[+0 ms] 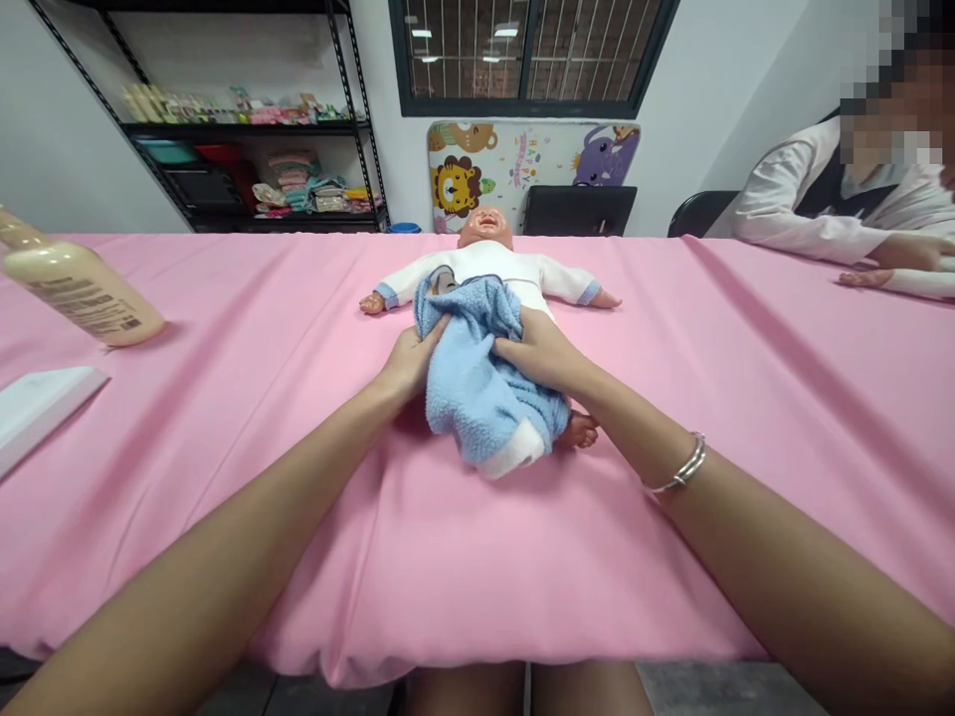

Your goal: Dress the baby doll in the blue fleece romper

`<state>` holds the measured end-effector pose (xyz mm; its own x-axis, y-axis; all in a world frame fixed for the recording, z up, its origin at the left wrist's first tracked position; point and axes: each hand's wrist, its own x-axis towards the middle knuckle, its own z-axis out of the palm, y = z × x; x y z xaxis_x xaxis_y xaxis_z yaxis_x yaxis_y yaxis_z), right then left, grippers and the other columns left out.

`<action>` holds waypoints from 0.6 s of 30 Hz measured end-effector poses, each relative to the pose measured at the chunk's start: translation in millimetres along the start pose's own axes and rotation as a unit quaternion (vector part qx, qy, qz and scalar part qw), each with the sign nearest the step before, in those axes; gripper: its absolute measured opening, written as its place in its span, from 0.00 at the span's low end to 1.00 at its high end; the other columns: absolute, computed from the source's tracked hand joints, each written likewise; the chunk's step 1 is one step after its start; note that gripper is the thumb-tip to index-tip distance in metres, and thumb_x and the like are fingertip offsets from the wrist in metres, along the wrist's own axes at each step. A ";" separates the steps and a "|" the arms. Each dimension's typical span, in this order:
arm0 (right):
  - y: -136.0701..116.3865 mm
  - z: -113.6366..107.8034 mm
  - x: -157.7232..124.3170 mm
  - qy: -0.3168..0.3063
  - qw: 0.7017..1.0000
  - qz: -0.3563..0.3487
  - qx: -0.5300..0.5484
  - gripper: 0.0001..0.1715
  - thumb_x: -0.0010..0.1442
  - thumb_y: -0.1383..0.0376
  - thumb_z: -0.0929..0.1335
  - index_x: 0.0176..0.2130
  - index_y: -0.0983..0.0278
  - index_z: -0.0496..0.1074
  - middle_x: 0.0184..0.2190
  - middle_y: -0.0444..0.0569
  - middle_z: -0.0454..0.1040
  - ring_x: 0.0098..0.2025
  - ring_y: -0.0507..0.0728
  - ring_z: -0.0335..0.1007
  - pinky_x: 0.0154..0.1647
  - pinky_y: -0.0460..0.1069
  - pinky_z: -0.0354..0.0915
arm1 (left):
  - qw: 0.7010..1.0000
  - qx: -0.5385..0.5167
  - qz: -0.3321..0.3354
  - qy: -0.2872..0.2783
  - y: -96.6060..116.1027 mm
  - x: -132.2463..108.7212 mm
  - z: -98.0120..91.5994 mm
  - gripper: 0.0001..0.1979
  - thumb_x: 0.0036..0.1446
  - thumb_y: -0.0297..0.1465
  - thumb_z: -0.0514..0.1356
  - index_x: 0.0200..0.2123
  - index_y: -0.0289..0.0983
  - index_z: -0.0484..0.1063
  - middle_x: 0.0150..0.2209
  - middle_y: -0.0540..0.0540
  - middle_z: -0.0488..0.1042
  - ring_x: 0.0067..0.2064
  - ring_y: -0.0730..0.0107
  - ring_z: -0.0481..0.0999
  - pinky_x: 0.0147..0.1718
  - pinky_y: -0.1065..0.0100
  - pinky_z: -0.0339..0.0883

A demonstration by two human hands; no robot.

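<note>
Forearms (pixel 298 507) bare; R wrist (pixel 638 423) w/ slim silver-col. bangle (pixel 681 477).

Free pink cloth (pixel 716 378) right of doll (pixel 488 261), bottle (pixel 86 293) and white slab (pixel 49 406) blocking far left, sleeve (pixel 795 204) upper right

Cloth (pixel 470 383) light blue, white end (pixel 514 450), half-hidden motif (pixel 446 281) perhaps grey; doll top (pixel 496 263) white, cuffs (pixel 386 294) blue; tablecloth (pixel 477 567) pink.

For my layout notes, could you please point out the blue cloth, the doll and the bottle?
Blue cloth (pixel 467 378), head view: its front middle.
Doll (pixel 513 264), head view: white-clothed chest.
Bottle (pixel 84 293), head view: printed side.
</note>
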<state>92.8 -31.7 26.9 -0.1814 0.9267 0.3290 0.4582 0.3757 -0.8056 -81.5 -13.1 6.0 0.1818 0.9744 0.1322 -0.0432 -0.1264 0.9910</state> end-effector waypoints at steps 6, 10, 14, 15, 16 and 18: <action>-14.6 -10.7 -10.0 -0.132 0.984 0.085 0.081 0.25 0.47 0.63 0.69 0.46 0.69 0.69 0.49 0.55 0.69 0.50 0.62 0.67 0.57 0.60 0.66 | 0.983 0.151 0.103 0.033 -2.3 7.9 -9.4 0.18 0.54 0.42 0.64 0.21 0.38 0.64 0.22 0.51 0.67 0.27 0.70 0.65 0.27 0.68 0.60; -10.7 -12.7 -7.4 -0.141 0.978 0.076 0.132 0.23 0.45 0.66 0.69 0.43 0.68 0.70 0.44 0.52 0.72 0.49 0.62 0.68 0.58 0.61 0.65 | 0.934 0.303 0.146 0.117 10.6 -3.6 -5.9 0.23 0.55 0.41 0.65 0.17 0.39 0.59 0.17 0.52 0.57 0.22 0.72 0.55 0.25 0.65 0.50; -3.9 -10.8 -5.6 -0.125 0.979 0.066 0.147 0.24 0.42 0.65 0.70 0.42 0.69 0.71 0.41 0.51 0.73 0.46 0.62 0.69 0.56 0.62 0.66 | 0.920 0.311 0.193 0.140 9.7 -3.9 -7.4 0.22 0.57 0.46 0.62 0.21 0.40 0.62 0.18 0.51 0.60 0.24 0.68 0.62 0.27 0.65 0.55; -3.1 -11.1 -5.4 -0.121 0.979 0.074 0.144 0.24 0.42 0.65 0.71 0.41 0.69 0.71 0.40 0.51 0.74 0.45 0.62 0.69 0.55 0.62 0.67 | 0.919 0.309 0.194 0.148 6.8 -1.1 -9.5 0.21 0.57 0.47 0.61 0.22 0.40 0.63 0.19 0.51 0.62 0.25 0.67 0.64 0.28 0.64 0.57; -2.8 -11.7 -5.3 -0.118 0.979 0.084 0.141 0.24 0.41 0.65 0.71 0.41 0.69 0.71 0.39 0.50 0.74 0.44 0.61 0.69 0.54 0.62 0.67 | 0.919 0.303 0.199 0.156 3.4 2.6 -12.3 0.20 0.58 0.47 0.59 0.23 0.39 0.64 0.21 0.50 0.65 0.27 0.66 0.66 0.29 0.64 0.59; -3.0 -13.1 -5.6 -0.114 0.978 0.101 0.142 0.24 0.40 0.66 0.72 0.40 0.69 0.71 0.37 0.49 0.74 0.43 0.60 0.69 0.52 0.59 0.68 | 0.925 0.271 0.208 0.163 -3.3 10.7 -19.7 0.18 0.57 0.47 0.58 0.27 0.39 0.67 0.27 0.49 0.71 0.32 0.64 0.70 0.32 0.65 0.62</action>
<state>103.9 -38.2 34.0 -0.3174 0.9466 0.0566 0.2496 0.1410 -0.9580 -98.8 1.4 3.7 -0.0489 0.8131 0.5801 0.4730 -0.4927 0.7304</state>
